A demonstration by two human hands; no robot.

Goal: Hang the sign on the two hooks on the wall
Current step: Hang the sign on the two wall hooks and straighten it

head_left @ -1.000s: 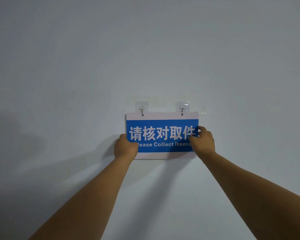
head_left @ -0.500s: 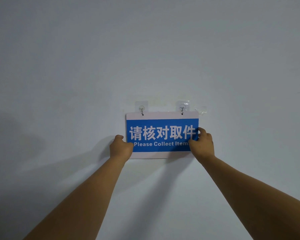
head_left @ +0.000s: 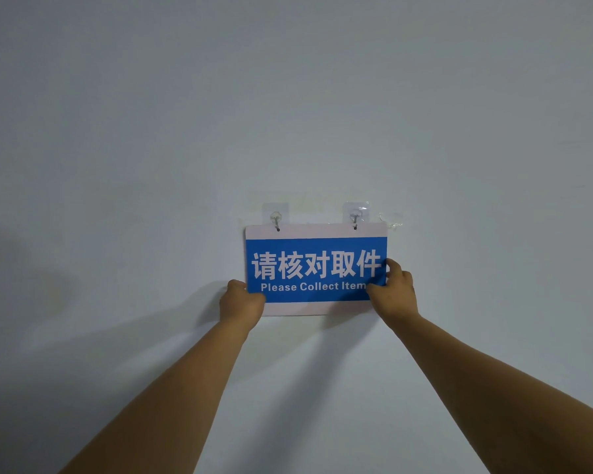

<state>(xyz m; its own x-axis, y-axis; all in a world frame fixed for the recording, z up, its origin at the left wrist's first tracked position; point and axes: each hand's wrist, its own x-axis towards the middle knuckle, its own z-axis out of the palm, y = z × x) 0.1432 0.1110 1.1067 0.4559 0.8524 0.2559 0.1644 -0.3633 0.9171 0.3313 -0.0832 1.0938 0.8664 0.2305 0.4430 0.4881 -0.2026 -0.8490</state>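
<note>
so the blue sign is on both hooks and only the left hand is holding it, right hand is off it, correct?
Not quite. The sign does sit on both hooks, left hook and right hook, but the head view shows both hands on it: the left hand grips its lower left corner and the right hand grips its right edge.

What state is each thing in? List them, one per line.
Sign: level against the wall, its two top holes on the hooks, both lower corners held.
Left hook: through the sign's left hole.
Right hook: through the sign's right hole.
Left hand: grip closed on the sign's lower left corner.
Right hand: grip closed on the sign's right edge, covering the last letter.
</note>
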